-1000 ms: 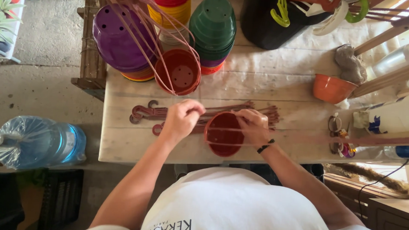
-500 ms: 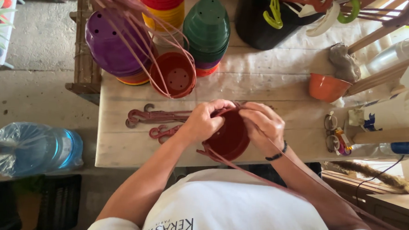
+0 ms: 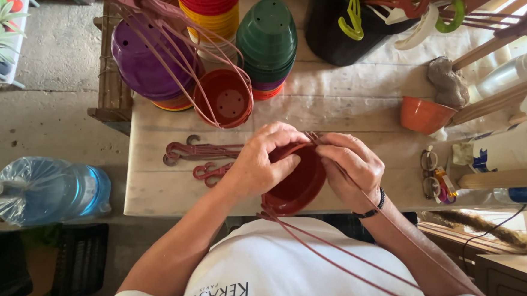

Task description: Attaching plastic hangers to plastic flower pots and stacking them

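Lifted off the table point(image 3: 171, 191), dark-red pot point(image 3: 297, 186) tilts between both hands.

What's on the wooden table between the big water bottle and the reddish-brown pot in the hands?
Reddish-brown plastic hanger hooks lie on the bare wooden table, as the head view shows.

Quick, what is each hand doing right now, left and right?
Left hand: closed on the rim of the dark red pot.
Right hand: closed on the pot's other side, pinching a thin hanger strand.
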